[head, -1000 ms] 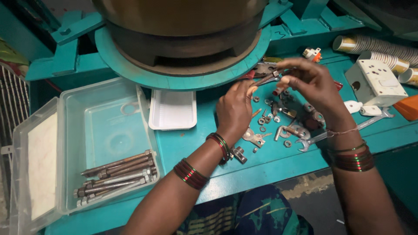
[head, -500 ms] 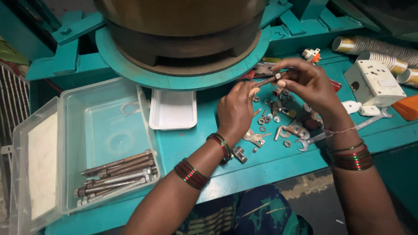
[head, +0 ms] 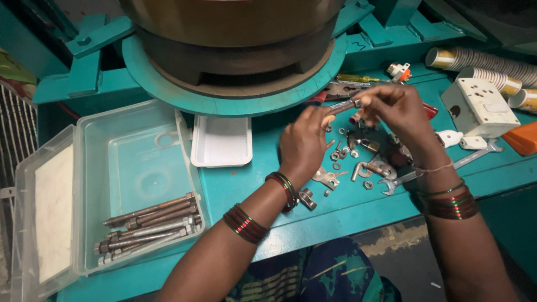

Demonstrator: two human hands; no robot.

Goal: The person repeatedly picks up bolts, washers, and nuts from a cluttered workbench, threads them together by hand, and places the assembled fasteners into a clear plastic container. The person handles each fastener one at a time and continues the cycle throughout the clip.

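spanning both hands [head: 352,126], a bolt [head: 344,105].

A long metal bolt [head: 342,106] held level between two hands

The left hand [head: 304,144] pinches one end of the grey, slender bolt and the right hand [head: 396,112] grips the other, fingers curled around it. It hangs above a scatter of nuts and washers [head: 342,154] on the teal bench.

bolt [head: 342,105]: mostly hidden by both hands | loose nuts [head: 342,154]: tiny (kind unclear) | clear box [head: 84,168]: cut off left
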